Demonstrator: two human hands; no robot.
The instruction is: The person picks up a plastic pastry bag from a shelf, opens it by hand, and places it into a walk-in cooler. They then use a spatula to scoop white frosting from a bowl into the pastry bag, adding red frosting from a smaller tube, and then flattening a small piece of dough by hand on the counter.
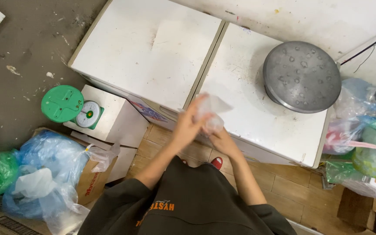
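Both my hands meet over the front edge of a white chest-like cabinet (257, 117). My left hand (190, 124) and my right hand (220, 139) grip a small clear plastic bag (212, 111) between them. The bag is crumpled and blurred by motion, and I cannot tell what is inside it. A round grey metal lid (302, 76) lies on the cabinet top to the right of my hands.
A second white cabinet top (149, 48) adjoins on the left. A green kitchen scale (72, 106) stands on a white box at lower left. Blue and clear plastic bags (44, 174) fill a cardboard box beside it. More bags (362, 130) pile up at the right. Brown floor tiles (283, 182) lie below.
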